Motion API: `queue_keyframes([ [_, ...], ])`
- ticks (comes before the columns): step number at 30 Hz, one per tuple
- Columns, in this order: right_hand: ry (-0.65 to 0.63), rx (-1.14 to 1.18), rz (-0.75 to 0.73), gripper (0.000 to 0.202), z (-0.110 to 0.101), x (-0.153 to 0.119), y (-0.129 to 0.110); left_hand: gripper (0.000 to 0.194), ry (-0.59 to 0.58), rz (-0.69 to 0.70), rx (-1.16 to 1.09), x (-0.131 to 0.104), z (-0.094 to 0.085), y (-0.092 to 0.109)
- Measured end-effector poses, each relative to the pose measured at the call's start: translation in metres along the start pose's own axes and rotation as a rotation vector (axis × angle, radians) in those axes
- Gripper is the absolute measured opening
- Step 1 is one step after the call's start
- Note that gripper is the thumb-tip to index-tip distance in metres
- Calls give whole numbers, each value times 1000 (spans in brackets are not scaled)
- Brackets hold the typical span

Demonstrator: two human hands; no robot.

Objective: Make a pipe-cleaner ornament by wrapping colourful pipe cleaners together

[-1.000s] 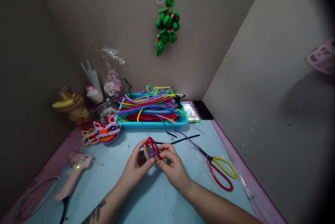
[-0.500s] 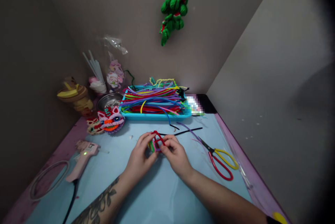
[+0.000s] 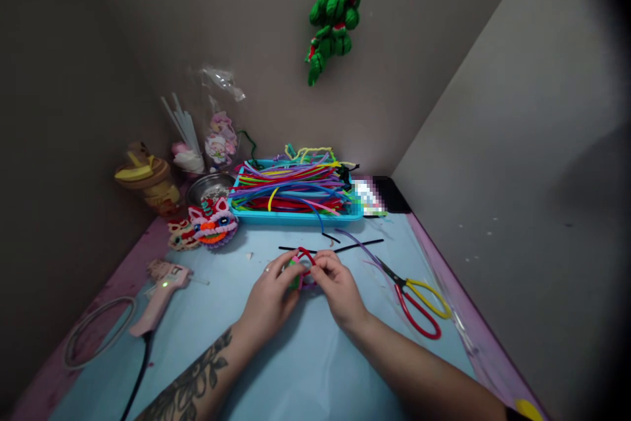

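Note:
Between my two hands is a small craft piece of bent pipe cleaners, with a red loop on top and green, pink and purple parts below. My left hand is closed on its left side, the thumb reaching across it. With thumb and fingers pinched, my right hand grips the red pipe cleaner at the right side. My fingers hide much of the piece. Just behind the hands lies a black pipe cleaner. Scissors with one red and one yellow handle rest to the right, by a purple pipe cleaner.
A blue tray heaped with colourful pipe cleaners stands at the back. Left of it are a metal bowl and a lion-head craft. A pink glue gun with a cord lies at left. A phone is at back right.
My left thumb has moved up and across the pipe cleaner piece, covering more of it. My right hand keeps its pinch. The whole view has shifted slightly.

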State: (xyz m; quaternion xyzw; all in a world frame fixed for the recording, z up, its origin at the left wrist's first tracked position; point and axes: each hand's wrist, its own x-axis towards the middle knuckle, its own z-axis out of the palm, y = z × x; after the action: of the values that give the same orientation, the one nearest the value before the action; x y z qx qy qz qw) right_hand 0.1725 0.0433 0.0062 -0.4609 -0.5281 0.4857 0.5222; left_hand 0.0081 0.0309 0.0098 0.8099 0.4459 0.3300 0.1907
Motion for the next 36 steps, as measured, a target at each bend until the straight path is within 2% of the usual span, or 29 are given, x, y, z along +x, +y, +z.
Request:
queue_keyframes([
  [8,-17,83,19,21,0,2,1,45,45,104,133,1,1,-2],
  [11,6,113,41,23,-1,2,3,40,12,191,159,1,3,-2],
  [13,23,141,68,22,-1,3,5,43,-21,210,150,0,2,0],
  [17,25,177,92,25,-1,3,5,63,-12,152,-5,-4,-2,9],
  [20,-37,90,53,24,-1,0,2,66,9,0,-56,-5,-4,12],
  [23,-108,-44,-14,22,-2,-5,2,66,49,-66,-39,-3,-3,7],
  [31,-221,-175,-111,16,-4,-9,5,51,121,-10,-36,-3,0,-5],
  [36,-215,-195,-164,1,-4,-5,5,47,162,0,-15,-6,3,-8],
])
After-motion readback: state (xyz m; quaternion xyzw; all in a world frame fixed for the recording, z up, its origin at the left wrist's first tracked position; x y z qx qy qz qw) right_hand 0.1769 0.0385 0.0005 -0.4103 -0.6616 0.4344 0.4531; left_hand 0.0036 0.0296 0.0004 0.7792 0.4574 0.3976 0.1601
